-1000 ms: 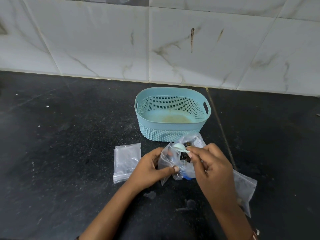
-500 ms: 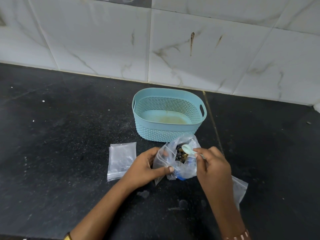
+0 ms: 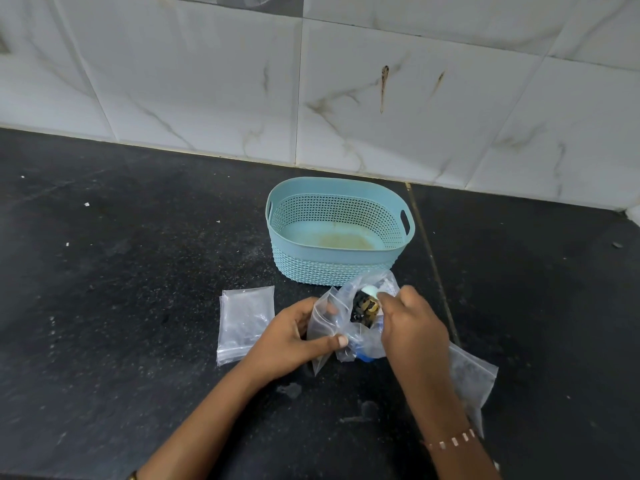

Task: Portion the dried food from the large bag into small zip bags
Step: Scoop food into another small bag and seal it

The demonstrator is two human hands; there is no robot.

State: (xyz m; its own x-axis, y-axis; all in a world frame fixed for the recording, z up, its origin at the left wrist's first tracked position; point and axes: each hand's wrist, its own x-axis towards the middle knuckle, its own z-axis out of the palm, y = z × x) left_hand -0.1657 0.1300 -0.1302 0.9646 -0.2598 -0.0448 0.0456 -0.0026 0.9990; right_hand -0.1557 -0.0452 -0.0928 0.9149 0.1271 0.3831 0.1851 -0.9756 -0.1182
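Observation:
My left hand (image 3: 291,337) pinches a small clear zip bag (image 3: 323,332) upright, its mouth up. Right beside it stands the large clear bag (image 3: 367,308), open at the top, with dark and yellowish dried food (image 3: 363,308) showing inside. My right hand (image 3: 412,327) grips a pale light-green spoon (image 3: 370,291) whose bowl sits at the mouth of the large bag, over the food. The spoon's handle is hidden in my fingers.
A light-blue perforated basket (image 3: 341,268) stands just behind the bags, nothing in it. A flat stack of small zip bags (image 3: 244,323) lies to the left. Another clear bag (image 3: 474,379) lies flat under my right forearm. The black counter (image 3: 121,271) meets a tiled wall (image 3: 311,91).
The spoon's bowl has moved from above the small bag's mouth to the right, into the large bag's opening. My left hand has kept its hold on the small bag.

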